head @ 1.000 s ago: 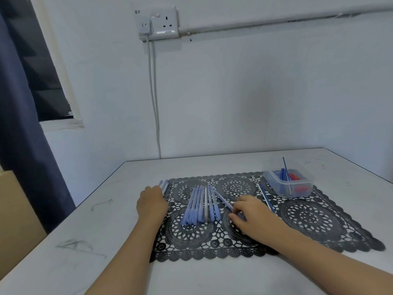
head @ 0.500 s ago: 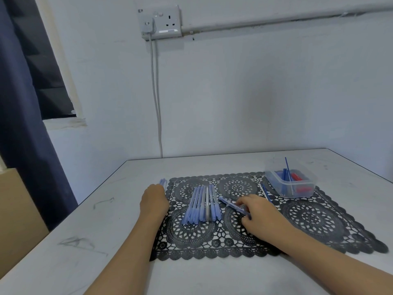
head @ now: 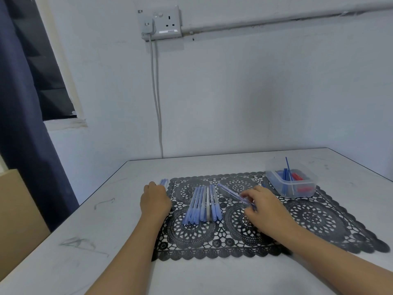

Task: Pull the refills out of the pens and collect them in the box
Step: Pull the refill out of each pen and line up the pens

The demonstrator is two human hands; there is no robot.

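Note:
Several blue pens lie side by side on a black lace mat. My right hand pinches one blue pen and holds it a little above the mat, pointing back left. My left hand rests at the mat's left edge, its fingers curled over a few blue pens whose ends stick out beyond it. A clear plastic box at the mat's back right holds blue and red refills, one blue refill standing up out of it.
The mat lies on a white table set against a white wall. A wall socket with a cable hangs above. A dark curtain and a cardboard box are at the left.
My right hand has lifted one pen out of the row and drawn it to the right. The left hand has stayed at the mat's left edge.

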